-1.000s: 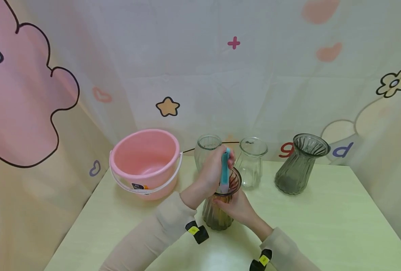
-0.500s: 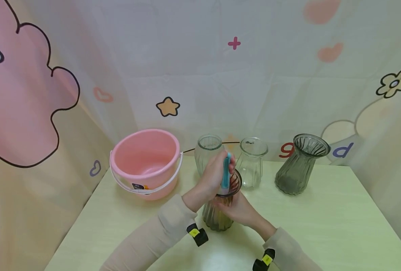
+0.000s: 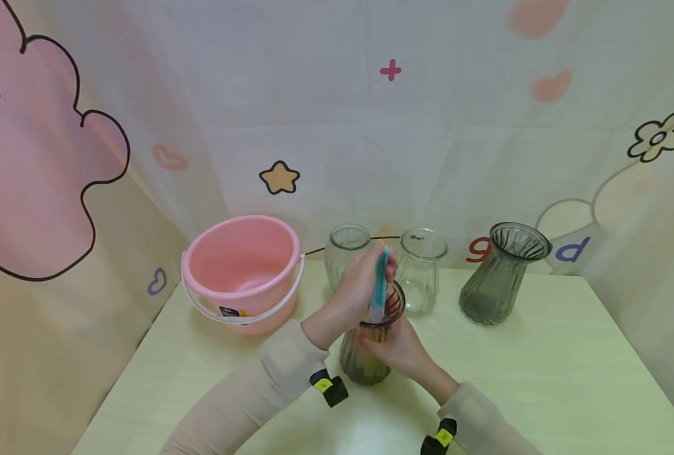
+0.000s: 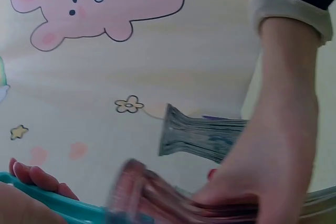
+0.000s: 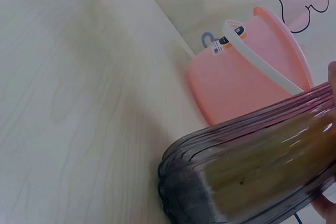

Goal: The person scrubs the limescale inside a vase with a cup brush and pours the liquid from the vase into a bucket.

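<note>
A brown ribbed glass vase (image 3: 364, 360) stands upright near the table's middle. My right hand (image 3: 398, 349) wraps round its neck from the right. My left hand (image 3: 369, 276) grips a teal brush handle (image 3: 379, 283) that points down into the vase's mouth; the brush end is hidden inside. In the left wrist view the teal handle (image 4: 58, 204) lies under my fingers (image 4: 37, 178) beside the blurred vase rim (image 4: 139, 190). The right wrist view shows the vase's ribbed body (image 5: 252, 174) close up on the table (image 5: 63, 103).
A pink bucket (image 3: 239, 270) with a white handle stands at the back left. Two clear glass vases (image 3: 344, 248) (image 3: 422, 268) stand behind the brown one, and a dark grey ribbed vase (image 3: 499, 275) at the back right. A patterned cloth hangs behind the pale green table (image 3: 570, 366).
The brush handle dipped slightly into the vase and has risen again. My right hand and the vase have stayed in place.
</note>
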`<action>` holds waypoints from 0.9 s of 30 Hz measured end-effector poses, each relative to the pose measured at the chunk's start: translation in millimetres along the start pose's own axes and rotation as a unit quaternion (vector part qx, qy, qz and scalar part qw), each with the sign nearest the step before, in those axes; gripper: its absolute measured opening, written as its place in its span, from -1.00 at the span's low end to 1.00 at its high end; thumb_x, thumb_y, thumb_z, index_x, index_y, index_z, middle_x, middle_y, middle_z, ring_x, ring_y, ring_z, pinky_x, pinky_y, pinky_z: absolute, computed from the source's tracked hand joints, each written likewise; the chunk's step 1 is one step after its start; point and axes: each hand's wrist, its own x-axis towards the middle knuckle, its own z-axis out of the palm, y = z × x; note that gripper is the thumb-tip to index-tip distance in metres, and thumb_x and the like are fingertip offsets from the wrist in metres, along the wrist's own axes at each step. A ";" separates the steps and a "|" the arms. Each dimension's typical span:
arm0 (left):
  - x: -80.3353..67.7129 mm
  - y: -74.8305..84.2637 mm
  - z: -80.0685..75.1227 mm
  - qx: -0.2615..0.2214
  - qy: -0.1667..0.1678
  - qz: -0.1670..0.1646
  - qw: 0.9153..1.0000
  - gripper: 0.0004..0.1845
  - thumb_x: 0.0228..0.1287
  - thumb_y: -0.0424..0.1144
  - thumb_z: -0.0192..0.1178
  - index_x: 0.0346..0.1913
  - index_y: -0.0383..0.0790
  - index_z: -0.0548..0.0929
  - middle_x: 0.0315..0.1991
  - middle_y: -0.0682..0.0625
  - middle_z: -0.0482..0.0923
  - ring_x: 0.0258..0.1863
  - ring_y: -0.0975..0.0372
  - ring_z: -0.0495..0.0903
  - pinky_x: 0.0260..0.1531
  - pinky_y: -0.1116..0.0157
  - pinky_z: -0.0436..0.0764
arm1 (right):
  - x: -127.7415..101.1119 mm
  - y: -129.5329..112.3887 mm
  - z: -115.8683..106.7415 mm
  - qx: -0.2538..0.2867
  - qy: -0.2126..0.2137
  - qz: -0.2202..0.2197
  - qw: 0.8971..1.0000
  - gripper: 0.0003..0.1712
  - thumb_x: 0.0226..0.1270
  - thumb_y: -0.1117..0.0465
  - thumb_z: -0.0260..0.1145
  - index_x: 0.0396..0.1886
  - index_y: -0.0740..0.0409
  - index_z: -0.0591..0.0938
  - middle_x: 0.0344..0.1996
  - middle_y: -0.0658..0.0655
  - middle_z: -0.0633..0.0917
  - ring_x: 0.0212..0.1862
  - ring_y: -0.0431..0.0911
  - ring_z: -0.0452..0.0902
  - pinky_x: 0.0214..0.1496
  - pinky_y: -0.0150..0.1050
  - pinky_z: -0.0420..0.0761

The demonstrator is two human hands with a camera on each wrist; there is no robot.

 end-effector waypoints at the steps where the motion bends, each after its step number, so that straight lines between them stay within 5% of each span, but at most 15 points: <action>1: -0.4 5.4 0.2 0.005 0.000 0.006 1.000 -0.63 0.43 -0.09 -0.30 -0.42 -0.22 0.41 -0.55 0.05 0.31 -0.54 0.22 0.29 -0.53 0.37 0.31 | 0.2 0.4 0.9 -0.005 0.009 0.004 1.000 -0.21 -0.03 0.20 0.47 0.18 0.00 0.25 0.00 0.01 0.51 0.02 -0.12 0.46 0.06 -0.20 0.48; 10: -2.5 52.9 -4.4 -0.007 -0.008 0.070 0.997 -0.69 0.38 -0.16 -0.28 -0.45 -0.23 0.37 -0.52 0.01 0.28 -0.48 0.21 0.30 -0.37 0.34 0.33 | 2.3 -1.8 5.9 -0.025 0.047 0.060 0.997 -0.10 -0.08 0.13 0.51 0.23 0.01 0.20 0.07 0.06 0.46 0.09 -0.05 0.42 0.13 0.00 0.43; 27: -6.0 90.7 -4.3 0.031 -0.006 0.104 0.994 -0.66 0.44 -0.17 -0.32 -0.43 -0.24 0.38 -0.52 -0.01 0.30 -0.46 0.18 0.33 -0.37 0.35 0.37 | 0.6 -1.6 9.7 -0.037 0.063 0.044 0.996 -0.08 -0.08 0.19 0.50 0.25 0.12 0.18 0.05 0.12 0.46 0.10 0.01 0.41 0.15 0.05 0.39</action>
